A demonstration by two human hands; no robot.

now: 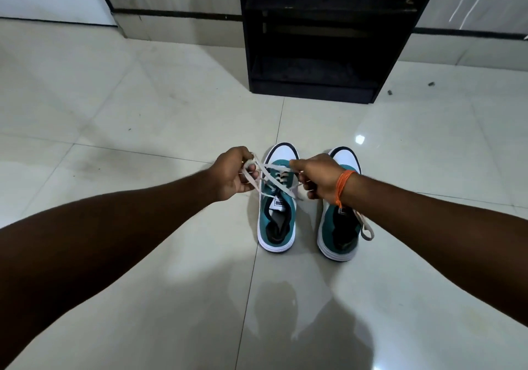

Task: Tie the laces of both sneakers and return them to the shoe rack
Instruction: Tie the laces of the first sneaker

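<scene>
Two teal and white sneakers stand side by side on the floor, toes pointing away from me. Over the left sneaker point(275, 224) both my hands pull its pale laces point(270, 177) apart. My left hand point(233, 174) is closed on one lace end at the shoe's left. My right hand point(318, 177), with an orange thread on the wrist, grips the other end and partly covers the right sneaker point(337, 232). A loose lace point(365, 229) of the right sneaker hangs over its outer side. The black shoe rack point(323, 38) stands open just beyond the shoes.
Glossy pale floor tiles point(143, 118) stretch all around the shoes. A wall with a dark skirting strip point(177, 14) runs behind the rack. Small dark specks point(431, 84) lie on the floor right of the rack.
</scene>
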